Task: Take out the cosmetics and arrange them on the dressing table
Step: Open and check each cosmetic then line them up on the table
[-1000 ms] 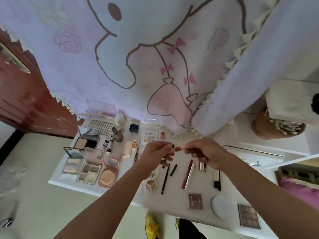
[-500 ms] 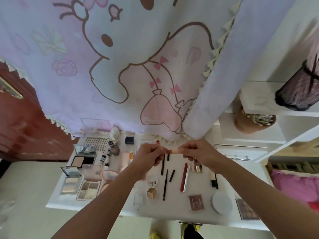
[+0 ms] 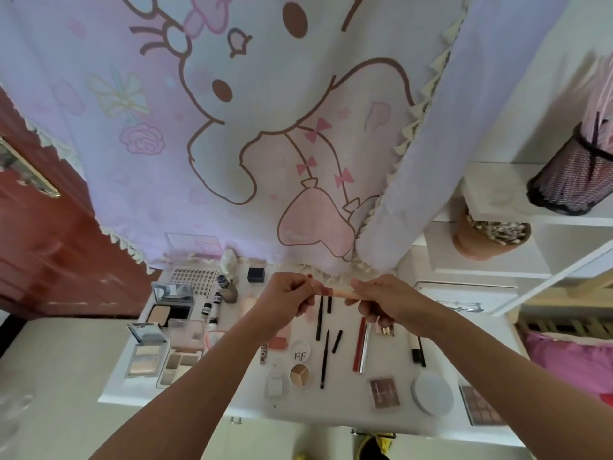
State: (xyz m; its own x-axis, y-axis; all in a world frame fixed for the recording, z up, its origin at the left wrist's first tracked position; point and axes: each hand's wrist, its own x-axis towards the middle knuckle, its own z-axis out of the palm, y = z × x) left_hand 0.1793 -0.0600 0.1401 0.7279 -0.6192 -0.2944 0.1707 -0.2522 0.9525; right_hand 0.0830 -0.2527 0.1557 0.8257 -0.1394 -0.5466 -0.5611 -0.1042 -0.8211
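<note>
Head view: we log left hand and right hand, fingers pinching a peach cosmetic stick, drawn wider apart than before, unplaced above the table.

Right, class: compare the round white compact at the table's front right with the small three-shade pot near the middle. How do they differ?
The round white compact is clearly wider than the three-shade pot. The compact shows only a plain white top; the pot lies open, its three beige and brown wedges on view. Both are round and lie flat on the dressing table.
</note>
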